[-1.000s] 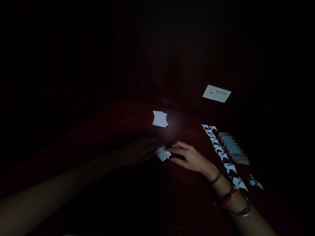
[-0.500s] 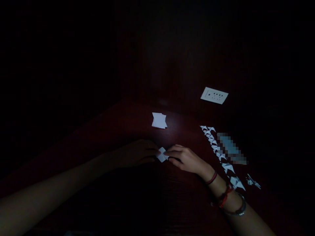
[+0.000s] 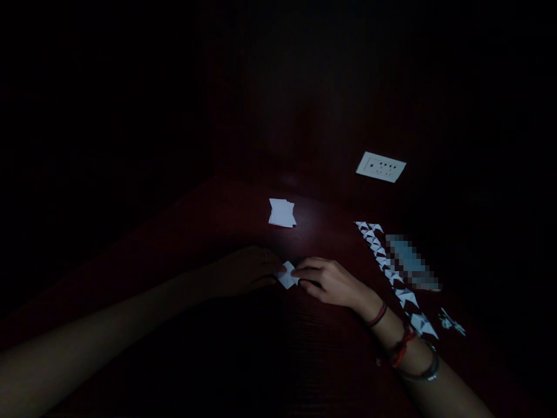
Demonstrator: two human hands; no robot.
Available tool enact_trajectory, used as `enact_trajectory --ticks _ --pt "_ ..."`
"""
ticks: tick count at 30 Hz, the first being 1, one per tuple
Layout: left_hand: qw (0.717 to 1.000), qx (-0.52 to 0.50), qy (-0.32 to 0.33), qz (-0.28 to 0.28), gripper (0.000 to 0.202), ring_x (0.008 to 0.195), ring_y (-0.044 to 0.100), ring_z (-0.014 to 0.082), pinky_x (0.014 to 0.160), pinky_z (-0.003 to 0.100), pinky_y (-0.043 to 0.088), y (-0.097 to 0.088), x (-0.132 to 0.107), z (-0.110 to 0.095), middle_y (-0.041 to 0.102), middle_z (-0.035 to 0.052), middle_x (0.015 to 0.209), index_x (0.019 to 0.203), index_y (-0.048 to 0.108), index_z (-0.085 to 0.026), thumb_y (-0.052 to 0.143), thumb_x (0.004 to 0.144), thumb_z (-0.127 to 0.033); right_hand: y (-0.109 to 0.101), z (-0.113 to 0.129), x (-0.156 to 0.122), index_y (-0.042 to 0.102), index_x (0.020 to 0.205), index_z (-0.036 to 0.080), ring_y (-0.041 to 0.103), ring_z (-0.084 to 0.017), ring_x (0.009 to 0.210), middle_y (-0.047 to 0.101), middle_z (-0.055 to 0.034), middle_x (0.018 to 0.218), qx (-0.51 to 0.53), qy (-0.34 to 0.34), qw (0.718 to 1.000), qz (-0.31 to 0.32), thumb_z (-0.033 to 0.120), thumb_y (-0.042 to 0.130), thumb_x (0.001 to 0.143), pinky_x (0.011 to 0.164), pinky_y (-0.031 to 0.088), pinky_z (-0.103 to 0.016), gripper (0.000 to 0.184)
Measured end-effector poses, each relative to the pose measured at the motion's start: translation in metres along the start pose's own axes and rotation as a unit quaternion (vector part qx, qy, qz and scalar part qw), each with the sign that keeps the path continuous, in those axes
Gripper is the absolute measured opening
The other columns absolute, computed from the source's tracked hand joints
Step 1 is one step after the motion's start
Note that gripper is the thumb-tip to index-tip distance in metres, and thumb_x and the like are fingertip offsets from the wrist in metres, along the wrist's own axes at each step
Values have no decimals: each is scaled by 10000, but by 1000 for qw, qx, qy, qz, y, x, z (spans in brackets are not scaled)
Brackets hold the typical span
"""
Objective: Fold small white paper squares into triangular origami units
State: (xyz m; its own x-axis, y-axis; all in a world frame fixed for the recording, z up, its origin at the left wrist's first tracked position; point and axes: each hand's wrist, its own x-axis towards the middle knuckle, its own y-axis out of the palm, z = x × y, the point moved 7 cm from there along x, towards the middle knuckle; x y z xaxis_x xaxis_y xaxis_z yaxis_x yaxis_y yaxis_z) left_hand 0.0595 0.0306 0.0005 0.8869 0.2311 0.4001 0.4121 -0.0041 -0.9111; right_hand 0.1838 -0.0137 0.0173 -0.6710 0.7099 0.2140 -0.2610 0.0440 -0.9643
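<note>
The scene is very dark. A small folded white paper piece (image 3: 287, 274) lies on the dark red table (image 3: 209, 220) between my two hands. My left hand (image 3: 243, 270) has its fingers curled and pinches the piece's left edge. My right hand (image 3: 328, 281), with bracelets on the wrist, pinches its right edge with fingertips pressed together. Both hands rest low on the tabletop.
A small stack of white paper squares (image 3: 282, 212) lies beyond my hands. A long row of folded white paper triangles (image 3: 391, 273) runs along the right, next to a blurred bluish object (image 3: 411, 262). A white switch plate (image 3: 380, 166) sits on the dark wall.
The paper piece looks smaller and more tightly folded than a second ago. My fingers have closed in on it from both sides. Hands barely shifted otherwise.
</note>
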Motion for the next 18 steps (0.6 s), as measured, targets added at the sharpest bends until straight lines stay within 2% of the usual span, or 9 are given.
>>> enact_trajectory --ticks 7,18 --pt "999 -38 3 29 249 1026 497 165 891 296 371 -7 1 -5 550 23 1124 1111 528 -242 465 871 -255 1 1 0 592 1071 211 566 -125 857 560 -36 1053 -11 2 1000 15 164 438 828 792 457 -260 291" --pt "997 -63 -6 43 253 1091 472 158 932 290 360 -14 -4 -5 526 10 1188 1111 542 -246 440 881 -221 -3 0 -4 585 1087 229 572 -142 947 554 -25 1137 9 9 999 49 138 434 806 844 452 -278 332"
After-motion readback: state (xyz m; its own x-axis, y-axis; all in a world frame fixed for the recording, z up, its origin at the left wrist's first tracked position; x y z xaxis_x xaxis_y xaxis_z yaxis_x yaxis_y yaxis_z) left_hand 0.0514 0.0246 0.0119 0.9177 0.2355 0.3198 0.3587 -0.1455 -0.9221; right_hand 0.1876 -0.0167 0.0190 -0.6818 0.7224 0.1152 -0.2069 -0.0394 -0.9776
